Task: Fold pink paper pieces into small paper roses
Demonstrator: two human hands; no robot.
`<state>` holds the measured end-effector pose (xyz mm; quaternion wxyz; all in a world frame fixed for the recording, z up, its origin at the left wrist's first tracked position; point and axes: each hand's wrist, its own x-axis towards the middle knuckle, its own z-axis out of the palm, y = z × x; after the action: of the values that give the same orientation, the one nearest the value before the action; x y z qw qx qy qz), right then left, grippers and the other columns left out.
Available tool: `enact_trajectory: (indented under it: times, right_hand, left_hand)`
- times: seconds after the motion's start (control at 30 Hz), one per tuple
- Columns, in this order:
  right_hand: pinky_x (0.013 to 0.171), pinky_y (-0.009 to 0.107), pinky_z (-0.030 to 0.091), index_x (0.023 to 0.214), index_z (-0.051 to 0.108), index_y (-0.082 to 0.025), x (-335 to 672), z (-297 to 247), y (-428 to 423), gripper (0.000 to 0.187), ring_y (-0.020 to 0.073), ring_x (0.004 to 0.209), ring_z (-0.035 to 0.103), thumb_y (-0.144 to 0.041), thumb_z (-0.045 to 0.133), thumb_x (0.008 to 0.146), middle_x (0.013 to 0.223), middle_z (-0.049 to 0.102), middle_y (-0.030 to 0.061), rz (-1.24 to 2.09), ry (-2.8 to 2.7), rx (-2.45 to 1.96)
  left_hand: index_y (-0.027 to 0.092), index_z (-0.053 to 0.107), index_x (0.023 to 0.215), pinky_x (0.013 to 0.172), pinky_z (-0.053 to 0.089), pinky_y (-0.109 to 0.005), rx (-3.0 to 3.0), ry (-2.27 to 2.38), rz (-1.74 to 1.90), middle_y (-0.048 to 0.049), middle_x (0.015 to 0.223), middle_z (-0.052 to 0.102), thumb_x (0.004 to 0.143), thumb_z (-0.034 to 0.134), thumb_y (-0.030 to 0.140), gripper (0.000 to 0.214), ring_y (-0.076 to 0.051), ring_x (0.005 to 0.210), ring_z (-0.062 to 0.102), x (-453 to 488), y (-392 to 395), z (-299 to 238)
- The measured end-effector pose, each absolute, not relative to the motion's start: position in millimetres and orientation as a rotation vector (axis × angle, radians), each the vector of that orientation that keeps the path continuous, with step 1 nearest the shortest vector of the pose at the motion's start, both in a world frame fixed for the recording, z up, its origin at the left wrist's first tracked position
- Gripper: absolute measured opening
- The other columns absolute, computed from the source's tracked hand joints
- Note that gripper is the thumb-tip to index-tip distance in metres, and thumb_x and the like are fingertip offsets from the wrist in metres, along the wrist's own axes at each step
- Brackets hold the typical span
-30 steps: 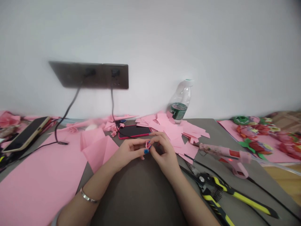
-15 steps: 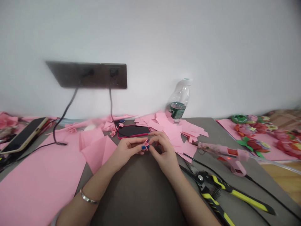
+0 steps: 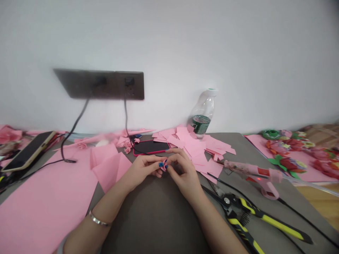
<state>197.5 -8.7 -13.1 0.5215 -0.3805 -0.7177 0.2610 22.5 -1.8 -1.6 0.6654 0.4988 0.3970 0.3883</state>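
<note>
Between the fingertips of both hands is a small pink folded paper piece (image 3: 163, 165), much of it hidden by the fingers. My left hand (image 3: 144, 168) pinches it from the left, thumb on top. From the right, my right hand (image 3: 183, 171) pinches it between thumb and index finger, its other fingers curved above. Just beyond the hands lies a phone with a pink-red edge (image 3: 150, 147). Small folded pink paper flowers (image 3: 127, 150) sit to the left of that phone. Loose pink paper pieces (image 3: 194, 148) are spread behind my right hand.
Pliers-like cutters with yellow-black handles (image 3: 265, 215) and a pink glue gun (image 3: 265, 176) with a cable lie at right. A water bottle (image 3: 201, 116) stands by the wall. Large pink paper (image 3: 50, 201) and another phone (image 3: 29, 151) are at left. Colourful paper flowers (image 3: 291, 164) lie far right.
The fingertips have shifted slightly around the folded paper, and less of it shows now. Both hands keep their pinch. The whole view has moved a little.
</note>
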Motion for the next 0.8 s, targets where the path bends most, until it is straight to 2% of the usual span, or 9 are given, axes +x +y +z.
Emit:
enact_trajectory:
  times: [0.13,0.3,0.57,0.8]
  right_hand:
    - [0.077,0.034,0.048,0.081,0.061,-0.022,196.9,-13.2,-9.7,0.014,0.0229,0.101,0.059,-0.008,0.058,0.082,0.104,0.063,0.0083,0.62,-1.679,-0.946]
    - [0.072,0.033,0.049,0.081,0.065,-0.022,196.7,-12.4,-11.3,0.012,0.0216,0.095,0.061,-0.011,0.061,0.083,0.103,0.063,0.008,0.579,-1.673,-0.964]
    - [0.08,0.038,0.052,0.082,0.065,-0.023,196.8,-11.9,-12.5,0.015,0.0227,0.096,0.063,-0.009,0.058,0.085,0.104,0.063,0.0079,0.555,-1.717,-0.9]
    - [0.08,0.036,0.052,0.083,0.063,-0.023,196.8,-11.0,-13.8,0.017,0.0215,0.096,0.064,-0.007,0.057,0.086,0.104,0.06,0.0079,0.563,-1.748,-0.872]
  left_hand:
    - [0.016,0.077,0.103,0.068,0.054,-0.025,1.114,0.89,0.888,-0.0066,0.087,0.071,0.076,0.076,0.04,0.036,-0.011,0.068,0.062,23.2,-1.6,-2.5]
    - [0.014,0.079,0.093,0.068,0.054,-0.025,1.098,0.896,0.898,-0.0068,0.083,0.069,0.079,0.072,0.045,0.034,-0.012,0.069,0.061,25.0,-1.7,-1.0]
    - [0.012,0.073,0.07,0.063,0.052,-0.025,1.107,0.932,0.902,-0.0031,0.069,0.065,0.077,0.073,0.046,0.034,-0.011,0.06,0.059,25.4,-2.9,-0.2]
    - [0.012,0.07,0.067,0.06,0.051,-0.024,1.101,0.94,0.894,-0.0023,0.065,0.064,0.077,0.073,0.043,0.033,-0.01,0.057,0.059,25.1,-2.0,-0.1]
